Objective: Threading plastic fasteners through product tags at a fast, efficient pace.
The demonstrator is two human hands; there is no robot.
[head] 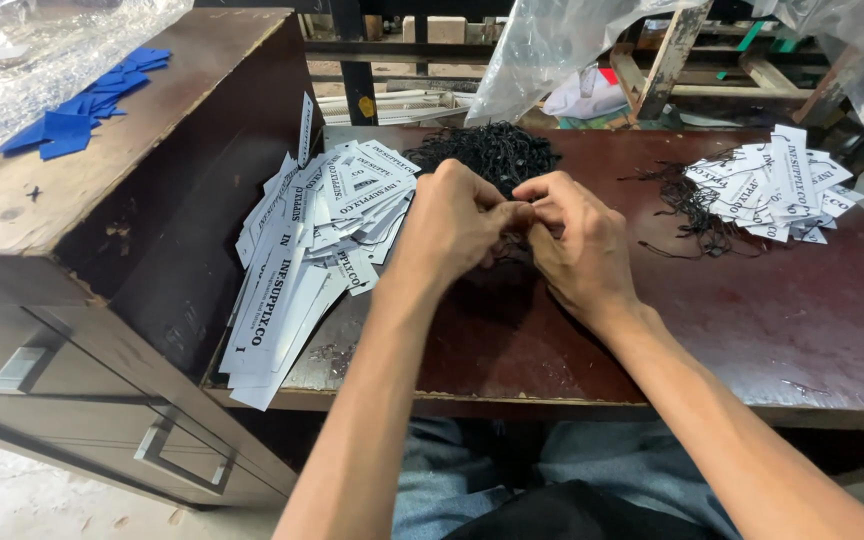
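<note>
Black thin string (514,245) is pinched between the fingertips of both hands, which meet knuckle to knuckle over the table. Left hand (449,225) is curled tight, fingers pressed together on the string; right hand (577,240) is bent the same way, thumb and forefinger closed on it. What else the fingers hide I cannot tell.

Just beyond the hands lies a tangled heap of black strings (482,150), wiry and matted. Left of the left hand spreads a loose fan of white paper tags (302,250), long flat rectangles with black print, sliding toward the table edge. Well right of the right hand sits a smaller tag pile (777,190) with strings attached.

Underneath is a dark red-brown table (752,330), smooth and scuffed. Further left stands a worn wooden cabinet (102,200) with metal drawer handles, blue cloth pieces (87,105) on top. Clear plastic sheeting (552,50) hangs behind.
</note>
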